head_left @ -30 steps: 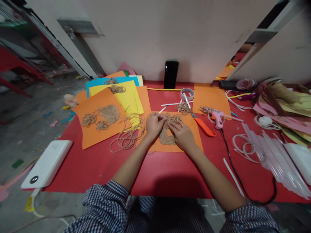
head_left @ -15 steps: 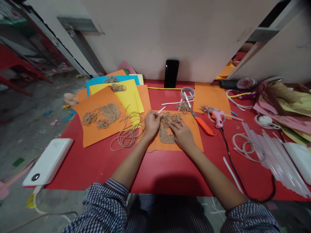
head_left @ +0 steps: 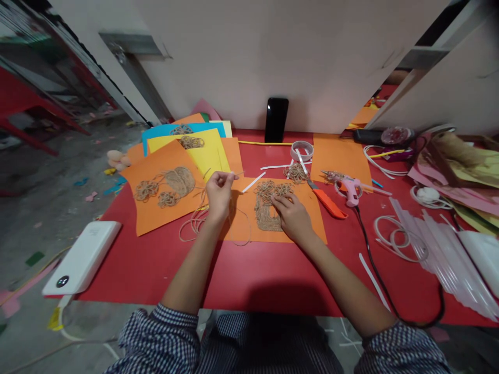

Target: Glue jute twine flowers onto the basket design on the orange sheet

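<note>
My left hand [head_left: 220, 194] is raised over the left part of an orange sheet [head_left: 239, 228], finger and thumb pinched on an end of jute twine [head_left: 238, 173]. Loose loops of the twine [head_left: 191, 226] trail beneath it. My right hand [head_left: 293, 215] lies with fingers stretched on a coiled twine basket shape [head_left: 268, 221] topped with twine flowers [head_left: 266, 189], partly covering both. Just behind sits another twine flower [head_left: 297, 173]. To the right are an orange utility knife [head_left: 329, 202] and a pink glue gun [head_left: 351, 191].
A second orange sheet [head_left: 150, 169] with twine shapes overlaps yellow [head_left: 212, 148] and blue paper at left. A phone [head_left: 276, 120] leans on the wall by a tape roll [head_left: 302, 150]. A white power bank [head_left: 83, 257] sits front left; clear glue sticks [head_left: 448, 259] lie right.
My left hand has moved left and up, away from the twine flowers, drawing a strand of twine with it. My right hand stays on the twine piece.
</note>
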Demonstrator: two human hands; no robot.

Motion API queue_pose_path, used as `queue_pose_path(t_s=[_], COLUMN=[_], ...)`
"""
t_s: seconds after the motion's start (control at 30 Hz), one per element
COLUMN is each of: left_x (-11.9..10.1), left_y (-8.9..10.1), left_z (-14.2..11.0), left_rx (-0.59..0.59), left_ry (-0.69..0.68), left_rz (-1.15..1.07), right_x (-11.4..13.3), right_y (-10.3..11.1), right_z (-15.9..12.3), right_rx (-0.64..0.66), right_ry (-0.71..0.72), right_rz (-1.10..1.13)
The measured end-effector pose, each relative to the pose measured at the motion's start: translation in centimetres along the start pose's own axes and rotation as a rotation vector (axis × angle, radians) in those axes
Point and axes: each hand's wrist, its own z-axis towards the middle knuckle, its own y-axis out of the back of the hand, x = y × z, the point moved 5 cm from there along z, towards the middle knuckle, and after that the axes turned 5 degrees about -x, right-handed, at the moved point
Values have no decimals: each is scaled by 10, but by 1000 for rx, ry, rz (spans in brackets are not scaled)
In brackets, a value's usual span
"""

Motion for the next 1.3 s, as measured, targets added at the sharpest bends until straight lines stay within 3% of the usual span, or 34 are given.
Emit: queue_pose_path(t_s=[0.17,0.37,0.5,0.6,0.7,0.77,0.83,0.9,0.97,1.1,1.13,1.2,1.3], left_x=[-6,-10,-3,7,9,3,-9,-22,-33,-32,-28,-19,-7], left_y=[52,131,176,200,203,196,184,155,111,14,-5,-31,-50], left_z=[-2,-22,-31,-33,-34,-38,-41,-44,-48,-68,-74,-82,-86], left_rx=[79,-86,-222,-248,-183,-210,-318,-281,-69,607,729,868,925], left_ry=[8,-90,-97,-76,-150,-198,-241,-349,-508,-690,-703,-694,-665], left_rz=[89,475,763,990,1190,1221,1172,1089,1003,907,910,933,975], right_x=[1,-3,-3,-1,0,0,0,1,1,1,1,-1,-1], right_y=[2,16,16,12,10,10,10,12,14,14,14,13,12], right_z=[0,0,0,1,1,2,2,3,2,1,0,-1,-1], right_rx=[-1,-135,-89,-40,-23,-20,-14,-14,-22,-22,-23,-28,-22], right_ry=[-2,-134,-146,-119,-112,-120,-128,-138,-145,-127,-127,-136,-133], right_rz=[13,31,-5,-57,-102,-118,-121,-109,-87,-65,-65,-66,-65])
